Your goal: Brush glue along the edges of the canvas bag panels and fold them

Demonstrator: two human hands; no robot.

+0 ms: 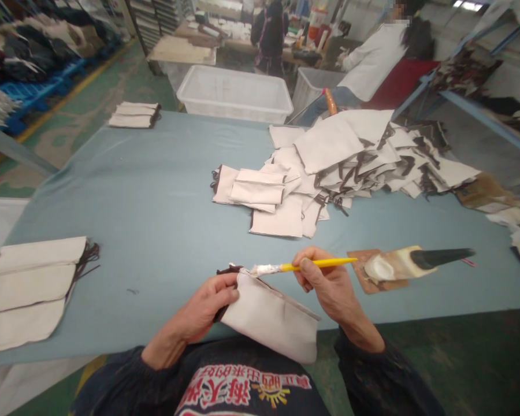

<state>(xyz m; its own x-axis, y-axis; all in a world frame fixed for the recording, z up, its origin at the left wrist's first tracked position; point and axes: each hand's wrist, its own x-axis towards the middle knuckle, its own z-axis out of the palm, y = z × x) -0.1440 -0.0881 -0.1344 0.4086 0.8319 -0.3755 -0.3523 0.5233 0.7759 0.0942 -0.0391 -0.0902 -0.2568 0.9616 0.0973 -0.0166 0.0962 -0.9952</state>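
My left hand [212,300] pinches the left end of a cream fabric piece [271,318] with a dark brown edge, held tilted at the table's front edge. My right hand [325,283] grips a yellow-handled brush [316,264] between thumb and fingers. The white-coated bristles touch or nearly touch the piece's upper left corner. Right of my right hand, a container with a pale, glue-like smear [379,267] and a dark tapered end lies on a brown board [364,283].
A large heap of cream pieces [329,144] covers the table's back right. Flat stacks lie at the left front [34,283] and far left corner [134,114]. Beyond the table stand a white plastic bin [236,92] and a seated person in a white top [372,60].
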